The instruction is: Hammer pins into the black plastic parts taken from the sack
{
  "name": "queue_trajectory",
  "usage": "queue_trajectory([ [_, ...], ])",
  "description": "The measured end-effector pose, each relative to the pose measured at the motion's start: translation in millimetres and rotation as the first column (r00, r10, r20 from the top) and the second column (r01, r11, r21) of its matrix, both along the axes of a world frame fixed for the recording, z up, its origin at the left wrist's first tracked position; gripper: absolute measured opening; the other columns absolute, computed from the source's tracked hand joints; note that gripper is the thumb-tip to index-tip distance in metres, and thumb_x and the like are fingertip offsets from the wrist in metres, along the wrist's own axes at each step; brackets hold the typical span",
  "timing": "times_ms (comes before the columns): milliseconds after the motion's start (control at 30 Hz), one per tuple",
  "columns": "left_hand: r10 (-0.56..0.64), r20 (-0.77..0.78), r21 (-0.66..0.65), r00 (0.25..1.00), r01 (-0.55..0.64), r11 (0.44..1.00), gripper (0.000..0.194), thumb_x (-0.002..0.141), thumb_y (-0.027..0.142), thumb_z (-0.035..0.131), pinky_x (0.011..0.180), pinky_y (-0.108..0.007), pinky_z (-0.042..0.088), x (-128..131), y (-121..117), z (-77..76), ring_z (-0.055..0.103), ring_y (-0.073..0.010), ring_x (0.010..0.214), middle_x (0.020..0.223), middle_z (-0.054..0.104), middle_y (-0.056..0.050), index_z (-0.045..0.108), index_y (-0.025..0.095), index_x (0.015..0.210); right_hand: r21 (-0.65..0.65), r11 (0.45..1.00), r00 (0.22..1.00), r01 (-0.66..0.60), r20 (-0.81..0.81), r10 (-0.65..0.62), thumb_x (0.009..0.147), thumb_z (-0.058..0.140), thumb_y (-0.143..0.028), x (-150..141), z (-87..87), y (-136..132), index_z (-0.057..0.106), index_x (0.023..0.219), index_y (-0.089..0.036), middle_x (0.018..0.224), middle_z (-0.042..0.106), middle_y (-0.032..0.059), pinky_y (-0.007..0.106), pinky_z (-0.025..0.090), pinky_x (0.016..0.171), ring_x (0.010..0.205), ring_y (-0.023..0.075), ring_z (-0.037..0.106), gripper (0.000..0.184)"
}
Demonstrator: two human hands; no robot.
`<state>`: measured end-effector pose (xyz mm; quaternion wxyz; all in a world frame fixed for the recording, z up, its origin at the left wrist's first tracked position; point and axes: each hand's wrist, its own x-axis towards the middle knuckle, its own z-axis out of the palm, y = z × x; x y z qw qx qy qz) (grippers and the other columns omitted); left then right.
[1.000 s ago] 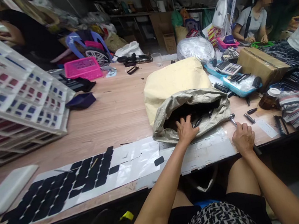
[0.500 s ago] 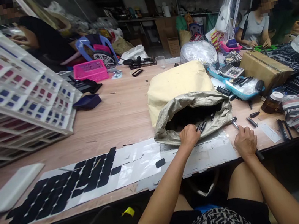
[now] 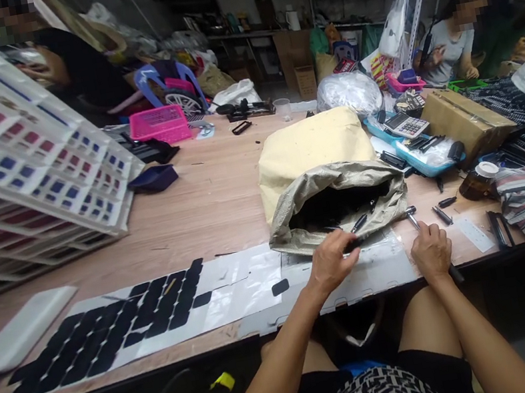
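At the near edge of the wood-grained table, in the head view, working with both bare hands. In the left hand, right at the near lip of the pale sack, with thumb and fingertips brought together on a small dark piece; too blurred and covered there to tell its kind or long axis. In the right hand, farther right and apart from the sack, with fingers clamped around a hammer, metal head toward the far left, black grip toward the near right, hence on a slant.

From the left hand, hammer head off to the right and slightly farther; sack mouth directly on the far side, nearer to the left hand than to the right. Inside that mouth, by the near rim, slender black pieces, lengthwise from near left to far right.

As for materials: on the sack, smooth yellowish skin behind, crumpled grey-green weave around a wide, dark oval mouth. Beneath the left hand, a flat greyish sheet, glossy in places. To the left, a white sheet with rows of rounded black patches. Right of the hammer, a slim metallic piece, then a brown jar with a white lid beside rumpled striped cloth. At far left, a tilted white plastic crate with square holes.
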<state>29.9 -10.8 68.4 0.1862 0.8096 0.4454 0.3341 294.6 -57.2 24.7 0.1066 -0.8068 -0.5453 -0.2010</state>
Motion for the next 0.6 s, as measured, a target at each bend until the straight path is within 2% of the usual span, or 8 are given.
queue_trajectory([
  [67, -0.082, -0.048, -0.052, 0.995, 0.079, 0.995, 0.013, 0.083, 0.02, 0.067, 0.076, -0.029, 0.048, -7, -14, -14.6, 0.06, -0.0186, 0.085, 0.086, 0.064, -0.002, 0.069, 0.022, 0.095, 0.005, 1.0, 1.0, 0.006, -0.014, -0.006, 0.092, 0.047, -0.021, -1, 0.1, 0, 0.06, 0.125, -0.02, 0.097, 0.055, 0.0098, 0.034, 0.028, 0.07, 0.09, 0.023, 0.045, 0.035],
  [133, -0.102, -0.044, -0.105, 0.994, 0.097, 0.99, 0.014, 0.082, 0.021, 0.069, 0.078, -0.031, 0.048, -12, -22, -33.0, 0.06, -0.0193, 0.087, 0.087, 0.064, -0.002, 0.07, 0.022, 0.096, 0.008, 1.0, 0.999, 0.011, -0.034, -0.01, 0.094, 0.045, -0.021, 0, 0.7, 1, 0.061, 0.125, -0.02, 0.098, 0.055, 0.0102, 0.034, 0.029, 0.071, 0.09, 0.0229, 0.046, 0.035],
  [200, -0.092, 0.019, -0.141, 0.996, 0.094, 0.986, 0.018, 0.083, 0.023, 0.07, 0.079, -0.031, 0.049, -15, -24, -48.8, 0.06, -0.0187, 0.087, 0.089, 0.063, -0.002, 0.07, 0.023, 0.1, 0.0, 1.0, 0.998, -0.001, -0.061, 0.001, 0.096, 0.04, -0.021, 2, 2.4, 3, 0.062, 0.125, -0.019, 0.099, 0.056, 0.0108, 0.034, 0.031, 0.072, 0.091, 0.0231, 0.046, 0.036],
  [267, -0.077, 0.107, -0.156, 0.991, 0.094, 0.983, 0.026, 0.081, 0.027, 0.073, 0.079, -0.031, 0.05, -16, -23, -57.9, 0.06, -0.0178, 0.087, 0.093, 0.062, -0.002, 0.069, 0.022, 0.106, -0.008, 1.0, 0.992, -0.018, -0.122, 0.017, 0.096, 0.038, -0.021, 6, 5.2, 4, 0.063, 0.125, -0.018, 0.099, 0.057, 0.0117, 0.034, 0.033, 0.074, 0.091, 0.0233, 0.047, 0.038],
  [400, -0.038, 0.182, -0.174, 0.983, 0.07, 0.982, 0.04, 0.068, 0.029, 0.083, 0.079, -0.031, 0.051, -16, -20, -58.2, 0.059, -0.0178, 0.086, 0.096, 0.06, -0.002, 0.069, 0.021, 0.104, 0.073, 0.997, 0.941, 0.01, -0.338, 0.015, 0.092, 0.041, -0.023, 13, 13.9, -6, 0.065, 0.124, -0.014, 0.098, 0.059, 0.0122, 0.036, 0.04, 0.082, 0.094, 0.0246, 0.05, 0.041],
  [533, -0.013, 0.174, -0.225, 0.985, 0.053, 0.973, 0.026, 0.07, 0.027, 0.081, 0.076, -0.029, 0.049, -16, -19, -56.0, 0.06, -0.0172, 0.083, 0.09, 0.061, -0.001, 0.07, 0.02, 0.092, 0.21, 0.978, 0.827, 0.008, -0.552, 0.111, 0.091, 0.042, -0.03, -4, 27.1, -39, 0.066, 0.124, -0.012, 0.106, 0.063, 0.014, 0.039, 0.046, 0.09, 0.098, 0.025, 0.057, 0.044],
  [600, -0.014, 0.179, -0.248, 0.984, 0.059, 0.967, 0.018, 0.073, 0.026, 0.079, 0.074, -0.028, 0.048, -16, -18, -56.8, 0.06, -0.0167, 0.083, 0.087, 0.061, -0.001, 0.071, 0.02, 0.089, 0.237, 0.969, 0.741, -0.069, -0.638, 0.209, 0.093, 0.044, -0.033, -23, 35.4, -59, 0.064, 0.127, -0.014, 0.113, 0.064, 0.0139, 0.038, 0.048, 0.09, 0.097, 0.0233, 0.06, 0.044],
])
